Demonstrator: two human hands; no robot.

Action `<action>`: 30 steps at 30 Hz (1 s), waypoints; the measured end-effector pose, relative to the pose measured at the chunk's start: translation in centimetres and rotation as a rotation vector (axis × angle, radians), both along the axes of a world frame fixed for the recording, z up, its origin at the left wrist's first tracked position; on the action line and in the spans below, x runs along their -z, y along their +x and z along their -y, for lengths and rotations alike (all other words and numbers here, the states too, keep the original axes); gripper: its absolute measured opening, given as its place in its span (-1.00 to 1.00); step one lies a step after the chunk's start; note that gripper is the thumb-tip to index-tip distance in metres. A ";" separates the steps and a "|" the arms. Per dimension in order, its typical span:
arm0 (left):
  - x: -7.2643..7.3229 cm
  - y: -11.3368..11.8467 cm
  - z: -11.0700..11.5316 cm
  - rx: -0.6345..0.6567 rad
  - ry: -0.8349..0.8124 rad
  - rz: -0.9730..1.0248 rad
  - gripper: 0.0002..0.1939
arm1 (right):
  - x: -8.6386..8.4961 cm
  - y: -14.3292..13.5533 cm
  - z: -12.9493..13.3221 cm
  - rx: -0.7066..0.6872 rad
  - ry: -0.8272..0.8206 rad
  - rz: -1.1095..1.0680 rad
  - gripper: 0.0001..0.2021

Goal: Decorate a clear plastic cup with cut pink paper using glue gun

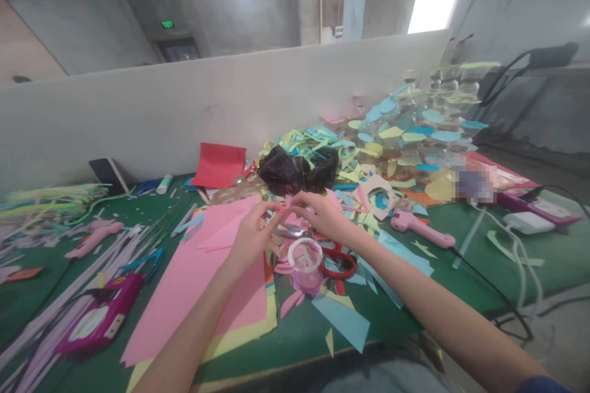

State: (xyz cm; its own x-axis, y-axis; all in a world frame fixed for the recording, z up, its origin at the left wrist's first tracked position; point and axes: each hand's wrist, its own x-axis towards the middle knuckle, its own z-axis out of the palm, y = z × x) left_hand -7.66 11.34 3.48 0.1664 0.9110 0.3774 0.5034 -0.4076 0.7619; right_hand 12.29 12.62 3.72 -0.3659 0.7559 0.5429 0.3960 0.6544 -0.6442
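We cannot tell whether our left hand [258, 221] or right hand [318, 212] grips anything; red-handled metal scissors [341, 275] lie near, likely for reach.

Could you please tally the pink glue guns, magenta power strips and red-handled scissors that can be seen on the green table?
Pink glue guns: 2
Magenta power strips: 2
Red-handled scissors: 1
Total: 5

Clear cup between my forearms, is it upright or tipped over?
Upright: the clear cup has its round rim above its pinkish-purple base.
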 end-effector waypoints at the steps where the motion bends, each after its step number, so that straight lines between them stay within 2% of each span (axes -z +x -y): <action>1: 0.0 0.0 -0.1 -0.006 -0.002 0.003 -0.70 | 0.0 0.0 -0.1 0.010 0.012 0.016 -0.92; 11: 0.0 0.7 -0.1 -0.063 -0.102 0.095 -0.69 | 0.0 -0.3 -0.1 0.136 0.081 0.134 -0.95; 13: 0.0 0.7 -0.1 -0.080 -0.053 0.059 -0.70 | 0.1 -0.3 -0.1 0.153 0.092 0.139 -0.95; 17: 0.2 0.4 -0.5 -0.036 0.171 -0.026 -0.80 | 0.4 -0.3 -0.1 0.124 0.093 0.099 -0.93; 20: 0.5 0.2 -0.7 -0.020 0.239 -0.034 -0.83 | 0.5 -0.3 -0.1 0.098 0.073 0.073 -0.91; 27: 0.4 0.5 -0.4 -0.024 0.151 0.053 -0.82 | 0.8 -0.3 -0.1 0.109 0.085 0.084 -0.94; 30: 0.2 0.8 0.1 -0.024 -0.026 0.166 -0.78 | 0.9 -0.3 -0.1 0.071 0.038 0.025 -0.95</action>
State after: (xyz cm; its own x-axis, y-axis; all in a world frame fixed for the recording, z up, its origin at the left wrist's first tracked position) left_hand -6.86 11.22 3.29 0.0814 0.9237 0.3744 0.3793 -0.3761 0.8454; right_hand 12.00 12.76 2.86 -0.3258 0.7596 0.5629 0.4576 0.6477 -0.6092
